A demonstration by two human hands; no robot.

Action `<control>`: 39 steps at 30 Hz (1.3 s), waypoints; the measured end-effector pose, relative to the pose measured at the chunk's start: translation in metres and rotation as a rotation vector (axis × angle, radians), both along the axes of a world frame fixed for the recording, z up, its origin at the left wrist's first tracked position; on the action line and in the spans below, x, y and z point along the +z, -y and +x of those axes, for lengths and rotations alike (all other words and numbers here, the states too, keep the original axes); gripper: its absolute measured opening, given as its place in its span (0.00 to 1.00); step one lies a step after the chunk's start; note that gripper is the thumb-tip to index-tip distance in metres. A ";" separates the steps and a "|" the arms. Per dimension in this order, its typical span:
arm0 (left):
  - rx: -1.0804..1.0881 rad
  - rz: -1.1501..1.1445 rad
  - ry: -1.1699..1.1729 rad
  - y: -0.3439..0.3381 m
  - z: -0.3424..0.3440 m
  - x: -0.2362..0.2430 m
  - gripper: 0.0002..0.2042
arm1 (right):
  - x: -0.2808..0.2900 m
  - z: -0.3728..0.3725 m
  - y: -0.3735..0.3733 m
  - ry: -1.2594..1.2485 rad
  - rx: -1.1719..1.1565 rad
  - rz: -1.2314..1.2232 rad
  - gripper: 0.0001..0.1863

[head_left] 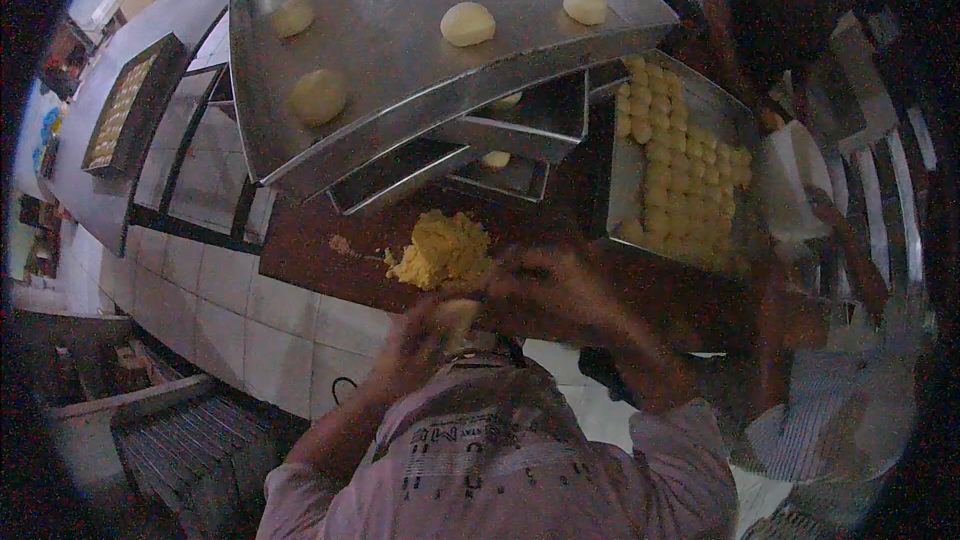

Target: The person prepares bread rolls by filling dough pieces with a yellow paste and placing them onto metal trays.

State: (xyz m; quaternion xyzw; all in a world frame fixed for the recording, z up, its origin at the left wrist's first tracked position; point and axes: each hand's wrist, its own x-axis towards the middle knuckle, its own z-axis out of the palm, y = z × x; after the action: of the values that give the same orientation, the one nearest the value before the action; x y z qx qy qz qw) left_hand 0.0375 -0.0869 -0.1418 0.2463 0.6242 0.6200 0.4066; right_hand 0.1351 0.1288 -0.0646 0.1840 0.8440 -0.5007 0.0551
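My left hand [425, 332] holds a pale piece of dough [457, 314] near the front edge of the dark red-brown table [310, 255]. My right hand [525, 275] is blurred at the right side of a crumbly yellow mound [437, 245]; its fingers are smeared and I cannot tell what they hold. A spoon-like utensil [365, 255] lies left of the mound.
Stacked metal trays [420, 115] hold spaced dough balls [467, 24]. A tray [612, 210] packed with dough balls sits right. Another filled tray [125, 110] rests far left. A co-worker's arm [840, 225] shows at the right. Tiled floor [240, 320] shows below the table.
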 end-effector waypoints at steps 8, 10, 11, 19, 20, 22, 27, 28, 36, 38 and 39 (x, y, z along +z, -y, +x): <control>0.269 -0.065 0.210 0.027 -0.030 0.007 0.14 | -0.093 -0.058 -0.017 -0.217 0.008 -0.035 0.18; 0.168 -0.093 -0.027 0.030 -0.030 0.016 0.16 | -0.098 -0.057 -0.015 -0.166 -0.013 -0.191 0.19; 0.188 -0.123 0.049 0.031 -0.033 0.013 0.16 | -0.099 -0.053 -0.017 -0.150 -0.030 -0.230 0.19; 0.216 0.056 0.029 0.005 -0.048 0.025 0.17 | -0.101 -0.020 -0.043 -0.038 0.081 0.239 0.18; 0.225 0.018 -0.011 0.003 -0.052 0.023 0.17 | -0.099 -0.015 -0.050 -0.016 0.140 0.311 0.18; 0.233 -0.047 -0.097 0.002 -0.062 0.017 0.18 | -0.111 0.006 -0.047 -0.004 0.265 0.598 0.18; 0.189 0.014 -0.089 -0.024 -0.059 -0.001 0.20 | -0.120 0.021 -0.036 0.075 0.087 0.648 0.17; 0.188 0.047 -0.138 -0.034 -0.055 0.000 0.20 | -0.106 0.018 -0.032 0.107 -0.065 0.466 0.16; 0.128 -0.087 -0.097 -0.113 -0.022 0.021 0.16 | -0.068 0.005 -0.006 -0.408 -0.717 -0.701 0.13; 0.090 -0.071 -0.104 -0.108 -0.017 -0.006 0.17 | -0.062 0.004 -0.005 -0.420 -0.511 0.139 0.14; 0.040 -0.046 -0.187 -0.103 -0.019 -0.043 0.17 | -0.060 0.003 -0.003 -0.418 -0.407 0.374 0.15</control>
State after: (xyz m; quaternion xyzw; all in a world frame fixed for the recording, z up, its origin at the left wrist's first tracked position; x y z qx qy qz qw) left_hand 0.0180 0.0166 -0.1845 0.2814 0.6783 0.5877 0.3396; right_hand 0.1382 0.1313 -0.1249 0.2488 0.8604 -0.3647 -0.2545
